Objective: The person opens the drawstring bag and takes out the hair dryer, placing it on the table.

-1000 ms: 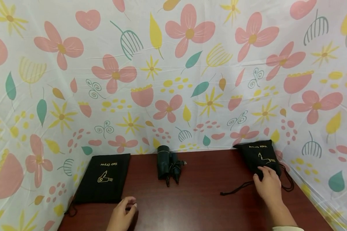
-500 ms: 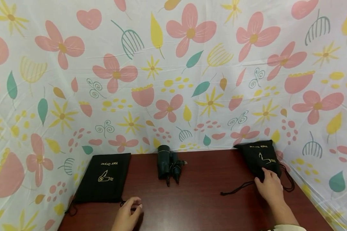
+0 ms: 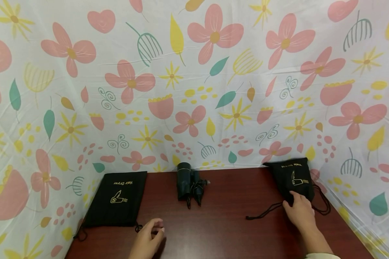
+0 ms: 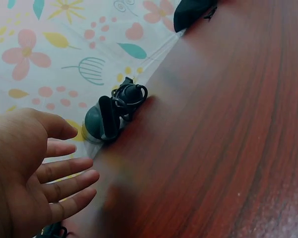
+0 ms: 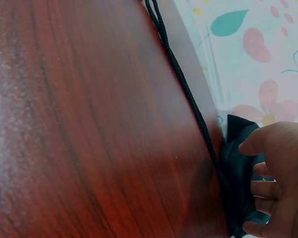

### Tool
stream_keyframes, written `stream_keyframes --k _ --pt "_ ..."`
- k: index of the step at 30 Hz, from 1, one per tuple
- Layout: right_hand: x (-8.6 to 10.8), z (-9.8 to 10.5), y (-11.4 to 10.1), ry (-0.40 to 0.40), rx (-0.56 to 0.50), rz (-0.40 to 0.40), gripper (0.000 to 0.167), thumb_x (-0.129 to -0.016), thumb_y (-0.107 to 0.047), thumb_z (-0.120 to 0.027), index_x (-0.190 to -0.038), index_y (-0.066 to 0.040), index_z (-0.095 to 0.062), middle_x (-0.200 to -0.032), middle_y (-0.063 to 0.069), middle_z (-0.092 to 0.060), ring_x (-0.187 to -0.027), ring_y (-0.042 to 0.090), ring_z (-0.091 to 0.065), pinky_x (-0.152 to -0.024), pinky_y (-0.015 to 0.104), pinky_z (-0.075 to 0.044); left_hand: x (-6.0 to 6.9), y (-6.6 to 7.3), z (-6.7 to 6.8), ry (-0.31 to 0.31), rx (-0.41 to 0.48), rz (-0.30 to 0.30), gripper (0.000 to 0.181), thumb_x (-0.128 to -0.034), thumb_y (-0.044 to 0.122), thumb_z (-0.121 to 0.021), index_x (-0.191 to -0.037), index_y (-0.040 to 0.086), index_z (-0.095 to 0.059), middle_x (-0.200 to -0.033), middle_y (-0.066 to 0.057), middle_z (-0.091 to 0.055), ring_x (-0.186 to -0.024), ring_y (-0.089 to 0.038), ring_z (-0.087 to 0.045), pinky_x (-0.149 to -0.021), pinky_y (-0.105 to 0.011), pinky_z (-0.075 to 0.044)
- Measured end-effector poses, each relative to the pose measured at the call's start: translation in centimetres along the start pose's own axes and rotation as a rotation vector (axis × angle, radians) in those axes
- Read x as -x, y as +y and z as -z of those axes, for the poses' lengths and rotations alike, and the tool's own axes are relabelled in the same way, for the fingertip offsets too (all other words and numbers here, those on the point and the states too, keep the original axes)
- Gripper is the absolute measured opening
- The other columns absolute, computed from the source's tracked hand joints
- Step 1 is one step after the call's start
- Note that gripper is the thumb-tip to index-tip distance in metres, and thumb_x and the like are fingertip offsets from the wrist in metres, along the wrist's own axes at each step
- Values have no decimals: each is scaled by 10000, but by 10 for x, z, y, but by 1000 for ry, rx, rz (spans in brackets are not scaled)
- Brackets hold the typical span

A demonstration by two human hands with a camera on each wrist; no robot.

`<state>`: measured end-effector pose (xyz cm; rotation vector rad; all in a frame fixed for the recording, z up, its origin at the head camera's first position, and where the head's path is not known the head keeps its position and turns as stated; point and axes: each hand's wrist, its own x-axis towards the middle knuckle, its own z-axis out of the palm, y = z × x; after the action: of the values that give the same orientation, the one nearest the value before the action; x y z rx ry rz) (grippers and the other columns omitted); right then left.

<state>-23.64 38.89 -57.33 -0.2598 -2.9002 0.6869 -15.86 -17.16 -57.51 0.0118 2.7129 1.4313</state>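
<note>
In the head view my right hand (image 3: 300,212) is at the near, drawstring end of a black drawstring pouch (image 3: 293,176) printed "Hair Dryer". Its fingertips seem to touch the cloth; the right wrist view shows the fingers loosely bent beside the dark pouch (image 5: 236,173). Whether they press it I cannot tell. My left hand (image 3: 147,239) hovers over the table with relaxed, slightly bent fingers and holds nothing. Just beyond it lies a flat black pouch (image 3: 116,199) with the same print. A dark folding hair dryer (image 3: 183,183) stands at the back middle, its cord bundled.
A reddish-brown wooden table (image 3: 223,230) lies beneath everything. White floral cloth (image 3: 194,86) closes in the back and both sides. The right pouch's drawstring (image 3: 265,212) trails left over the table. The dryer's plug (image 3: 208,182) points right.
My left hand has drifted right, away from the flat pouch. My right hand has shifted a little nearer to me, and the right pouch has moved slightly. The dryer stays put.
</note>
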Motion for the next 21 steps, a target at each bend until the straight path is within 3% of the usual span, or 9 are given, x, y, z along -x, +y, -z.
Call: stream_keyframes --k 14,21 --pt "6 -6 -10 68 -8 35 516 -984 -222 -560 -1392 77 -455 -1357 397 -486 -1217 586 -412 -896 736 -353 -1 2 -4 -14 -16 -42 302 -982 253 -653 -1242 101 -625 -1119 -31 -693 -984 -168 -680 -727 -219 -554" --pt "9 -5 -19 86 -16 54 462 -961 -157 -583 -1368 44 -498 -1328 362 -533 -1198 581 -433 -863 735 -358 -1 3 -5 12 -17 -47 276 -978 253 -661 -1217 118 -639 -1113 -7 -682 -980 -136 -660 -731 -209 -550"
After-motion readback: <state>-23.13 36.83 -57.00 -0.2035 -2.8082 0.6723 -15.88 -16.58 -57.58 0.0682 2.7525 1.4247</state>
